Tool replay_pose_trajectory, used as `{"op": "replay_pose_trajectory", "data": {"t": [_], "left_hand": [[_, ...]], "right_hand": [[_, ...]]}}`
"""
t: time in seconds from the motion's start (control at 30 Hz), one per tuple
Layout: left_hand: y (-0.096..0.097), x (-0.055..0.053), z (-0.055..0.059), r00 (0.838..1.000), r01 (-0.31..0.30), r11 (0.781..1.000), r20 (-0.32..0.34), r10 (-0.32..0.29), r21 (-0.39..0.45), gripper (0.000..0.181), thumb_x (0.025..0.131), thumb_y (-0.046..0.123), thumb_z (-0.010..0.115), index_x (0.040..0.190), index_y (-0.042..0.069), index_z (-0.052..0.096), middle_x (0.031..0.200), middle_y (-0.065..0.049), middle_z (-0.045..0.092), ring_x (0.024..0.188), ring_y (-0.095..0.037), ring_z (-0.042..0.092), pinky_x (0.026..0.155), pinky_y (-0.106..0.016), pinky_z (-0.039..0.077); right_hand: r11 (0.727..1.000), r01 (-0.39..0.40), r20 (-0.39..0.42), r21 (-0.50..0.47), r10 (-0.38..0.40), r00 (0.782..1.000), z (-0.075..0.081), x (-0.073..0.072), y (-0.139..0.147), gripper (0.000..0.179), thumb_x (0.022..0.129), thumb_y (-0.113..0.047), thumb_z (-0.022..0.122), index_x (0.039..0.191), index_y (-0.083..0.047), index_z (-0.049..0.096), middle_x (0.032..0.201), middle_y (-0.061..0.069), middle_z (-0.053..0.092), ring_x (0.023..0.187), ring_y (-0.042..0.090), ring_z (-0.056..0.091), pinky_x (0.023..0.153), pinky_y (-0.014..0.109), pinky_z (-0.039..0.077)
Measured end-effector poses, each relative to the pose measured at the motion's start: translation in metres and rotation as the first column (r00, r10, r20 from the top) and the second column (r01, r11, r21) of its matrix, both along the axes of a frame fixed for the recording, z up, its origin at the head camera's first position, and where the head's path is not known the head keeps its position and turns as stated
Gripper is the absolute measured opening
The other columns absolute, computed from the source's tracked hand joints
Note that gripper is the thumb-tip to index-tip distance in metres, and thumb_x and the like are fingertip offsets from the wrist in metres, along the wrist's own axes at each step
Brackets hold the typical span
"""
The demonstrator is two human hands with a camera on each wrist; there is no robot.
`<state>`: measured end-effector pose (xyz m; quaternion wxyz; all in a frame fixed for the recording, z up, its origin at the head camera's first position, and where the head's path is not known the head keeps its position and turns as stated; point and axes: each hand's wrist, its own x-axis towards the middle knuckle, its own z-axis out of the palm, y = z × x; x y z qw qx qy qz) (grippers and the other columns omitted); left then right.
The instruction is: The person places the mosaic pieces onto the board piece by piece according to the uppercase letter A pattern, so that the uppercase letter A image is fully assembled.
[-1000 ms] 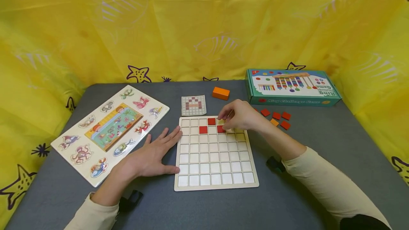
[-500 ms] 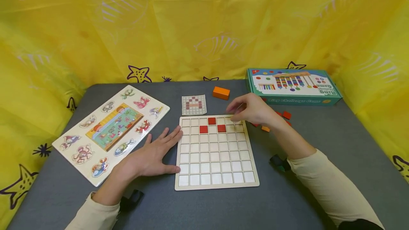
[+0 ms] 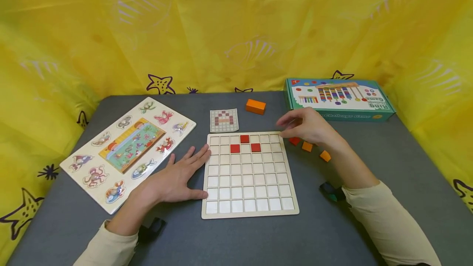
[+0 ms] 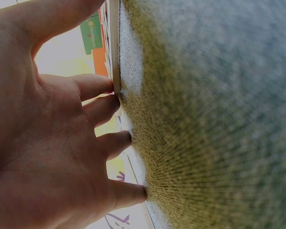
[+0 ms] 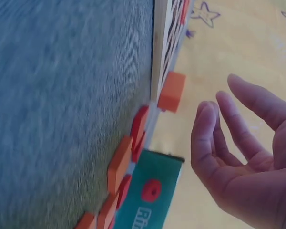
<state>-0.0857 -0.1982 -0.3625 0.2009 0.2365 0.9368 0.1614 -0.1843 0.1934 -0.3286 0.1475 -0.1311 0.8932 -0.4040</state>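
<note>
- Rests the spread left grip (image 3: 176, 180) against the left edge of the square pale wooden board with a cell grid (image 3: 250, 216), flat on the dark grey cloth-textured worktop (image 3: 236, 241).
- Hovers with the right grip (image 3: 309, 126) at the board's upper right corner, thumb and fingers apart and loosely bent, pinching nothing visible.
- Might slide the board by pushing too hard from the left, jarring the three flat red square tiles (image 3: 244, 139) set in its top two rows.
- Might scatter the loose red square tile (image 3: 294, 141) and two loose orange square tiles (image 3: 307, 146) by lowering the right grip carelessly.
- Seems to include further red tiles (image 5: 124, 191), mostly hidden from the head view; cannot count them surely.
- Carries, beyond the board, a small white grid-printed card (image 3: 223, 120), an orange rectangular block (image 3: 255, 106) and a green printed box (image 3: 340, 99); at left, a pale sea-animal puzzle board (image 3: 114, 175).
- Ends at yellow cloth hangings with fish and starfish drawings (image 3: 207, 32).
</note>
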Motion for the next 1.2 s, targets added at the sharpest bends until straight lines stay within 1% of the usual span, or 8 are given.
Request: {"op": "replay_pose_trajectory", "data": {"t": [0.17, 0.3, 0.4, 0.47, 0.63, 0.73, 0.9, 1.2], "left_hand": [[0.000, 0.000, 0.001, 1.000, -0.002, 1.000, 0.006, 0.002, -0.003, 0.109, 0.087, 0.061, 0.077, 0.169, 0.020, 0.018, 0.177, -0.001, 0.010, 0.161, -0.044, 0.012, 0.114, -0.083, 0.008], [0.000, 0.000, 0.002, 1.000, 0.002, 1.000, 0.005, -0.002, -0.003, 0.109, 0.087, 0.061, 0.077, 0.169, 0.019, 0.018, 0.177, -0.002, 0.010, 0.160, -0.044, 0.011, 0.114, -0.084, 0.008], [0.000, 0.000, 0.003, 1.000, 0.001, 1.000, 0.009, 0.000, -0.005, 0.109, 0.087, 0.061, 0.076, 0.169, 0.019, 0.018, 0.177, -0.002, 0.009, 0.160, -0.044, 0.011, 0.114, -0.084, 0.008], [0.000, 0.000, 0.003, 1.000, -0.002, 1.000, 0.011, 0.003, -0.006, 0.108, 0.087, 0.060, 0.076, 0.169, 0.020, 0.018, 0.177, -0.002, 0.009, 0.160, -0.045, 0.011, 0.114, -0.084, 0.008], [0.000, 0.000, 0.004, 1.000, -0.008, 1.000, 0.013, 0.008, -0.004, 0.108, 0.087, 0.060, 0.076, 0.169, 0.020, 0.017, 0.177, -0.001, 0.009, 0.160, -0.045, 0.011, 0.114, -0.083, 0.008], [0.000, 0.000, 0.004, 1.000, -0.009, 1.000, 0.013, 0.009, 0.002, 0.108, 0.087, 0.060, 0.077, 0.169, 0.021, 0.017, 0.177, -0.001, 0.009, 0.160, -0.045, 0.011, 0.114, -0.083, 0.008], [0.000, 0.000, 0.003, 1.000, -0.006, 1.000, 0.011, 0.006, 0.002, 0.108, 0.088, 0.060, 0.076, 0.169, 0.020, 0.017, 0.177, -0.001, 0.009, 0.160, -0.045, 0.011, 0.114, -0.084, 0.008], [0.001, -0.001, 0.001, 1.000, 0.005, 1.000, 0.007, -0.005, 0.000, 0.108, 0.088, 0.062, 0.075, 0.169, 0.020, 0.017, 0.177, -0.001, 0.008, 0.160, -0.045, 0.011, 0.113, -0.084, 0.008]], "right_hand": [[0.999, 0.046, -0.001, -0.018, -0.046, 0.999, 0.000, 0.002, 0.013, 0.033, 0.088, -0.017, 0.084, 0.118, -0.004, 0.077, 0.109, 0.014, 0.075, 0.088, 0.023, 0.069, 0.077, 0.031, 0.056], [0.998, 0.059, -0.002, -0.010, -0.059, 0.998, 0.001, 0.003, 0.021, 0.033, 0.089, -0.019, 0.084, 0.118, -0.006, 0.077, 0.109, 0.012, 0.076, 0.088, 0.021, 0.070, 0.078, 0.035, 0.056], [0.999, 0.052, -0.002, 0.011, -0.052, 0.999, 0.002, 0.004, 0.024, 0.032, 0.091, -0.021, 0.083, 0.120, -0.007, 0.077, 0.109, 0.011, 0.077, 0.090, 0.023, 0.071, 0.080, 0.040, 0.056], [0.998, 0.052, 0.006, 0.021, -0.052, 0.999, 0.003, 0.004, 0.026, 0.033, 0.091, -0.021, 0.083, 0.120, -0.008, 0.077, 0.110, 0.010, 0.077, 0.090, 0.025, 0.071, 0.081, 0.040, 0.056], [0.998, 0.039, 0.037, 0.045, -0.040, 0.999, 0.000, 0.002, 0.028, 0.033, 0.089, -0.015, 0.082, 0.120, -0.005, 0.076, 0.116, 0.014, 0.076, 0.091, 0.024, 0.069, 0.078, 0.037, 0.056], [0.996, 0.039, 0.044, 0.086, -0.043, 0.998, -0.003, 0.000, 0.028, 0.033, 0.087, -0.015, 0.084, 0.118, -0.006, 0.077, 0.119, 0.016, 0.075, 0.093, 0.023, 0.067, 0.074, 0.034, 0.055], [0.988, 0.039, 0.036, 0.152, -0.045, 0.998, -0.007, -0.002, 0.026, 0.035, 0.082, -0.016, 0.087, 0.115, -0.007, 0.079, 0.113, 0.015, 0.073, 0.097, 0.026, 0.065, 0.077, 0.032, 0.053], [0.983, 0.030, 0.055, 0.182, -0.041, 0.998, -0.016, -0.004, 0.031, 0.036, 0.081, -0.017, 0.088, 0.114, -0.008, 0.078, 0.109, 0.013, 0.072, 0.097, 0.026, 0.065, 0.079, 0.033, 0.052]]}}
